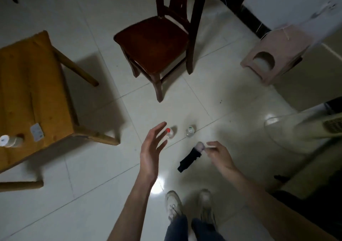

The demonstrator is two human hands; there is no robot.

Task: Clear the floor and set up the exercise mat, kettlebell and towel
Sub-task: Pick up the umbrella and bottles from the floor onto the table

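At the far left stood the yellow table [27, 85], with a roll of tape [8, 141] and a small card [37, 132] on it. The dark wooden chair [153, 42] stood in the middle of the white tiled floor [74, 176]. My left hand [153, 148] was spread, fingers straight and holding nothing, reaching over the red-capped bottle [169, 132]. Just beside it stood the green-capped bottle [190, 130]. My right hand [218, 153] pinched the pale toe of a dark sock [189, 158], which hung down from it. Farther right were the pink stool [275, 55] and the white fan [303, 128]. I judged the clearing barely begun: both bottles were on the floor, and no mat, kettlebell or towel was in sight.
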